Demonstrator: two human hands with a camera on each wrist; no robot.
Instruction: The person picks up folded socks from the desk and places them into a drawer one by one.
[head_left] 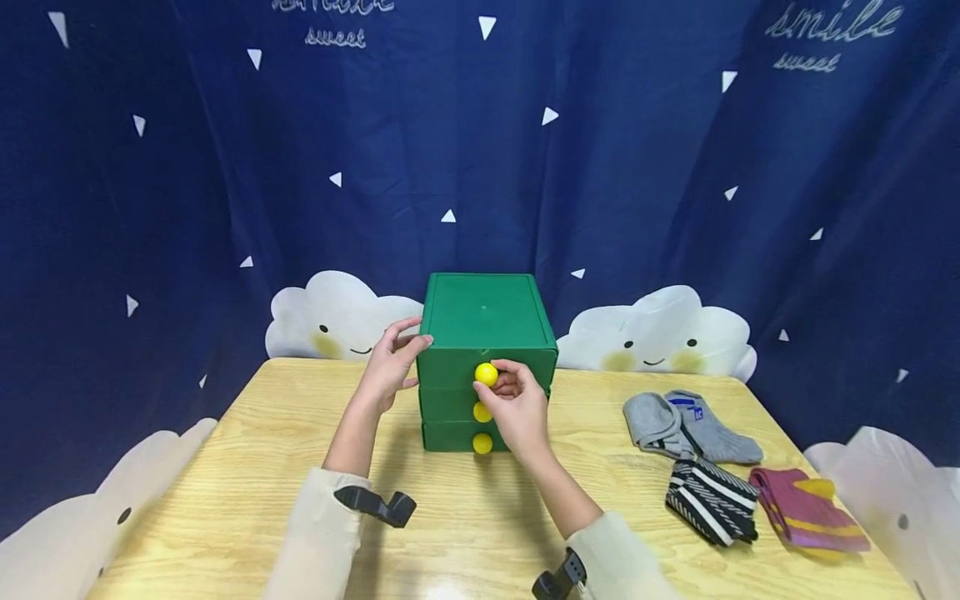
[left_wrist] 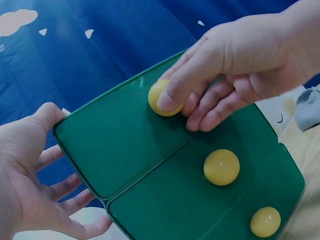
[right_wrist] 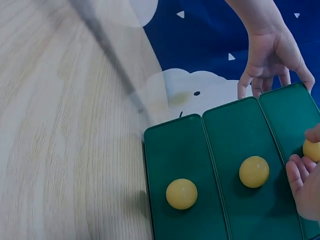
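A small green drawer cabinet (head_left: pixel 486 310) with three stacked drawers stands near the back of the table. Each drawer front carries a round yellow knob. My right hand (head_left: pixel 521 417) pinches the top knob (head_left: pixel 486 374) between thumb and index finger. In the left wrist view, the middle knob (left_wrist: pixel 221 167) and bottom knob (left_wrist: pixel 265 222) are untouched. At the cabinet's left side, my left hand (head_left: pixel 387 368) has its fingers spread, with the thumb by the upper front corner. All three drawer fronts look flush with each other.
On the right of the wooden table (head_left: pixel 300 417) lie folded socks: a grey pair (head_left: pixel 716 433), a black-and-white striped pair (head_left: pixel 712 504) and a maroon-and-yellow pair (head_left: pixel 810 517). A blue curtain (head_left: pixel 480 150) with white clouds hangs behind.
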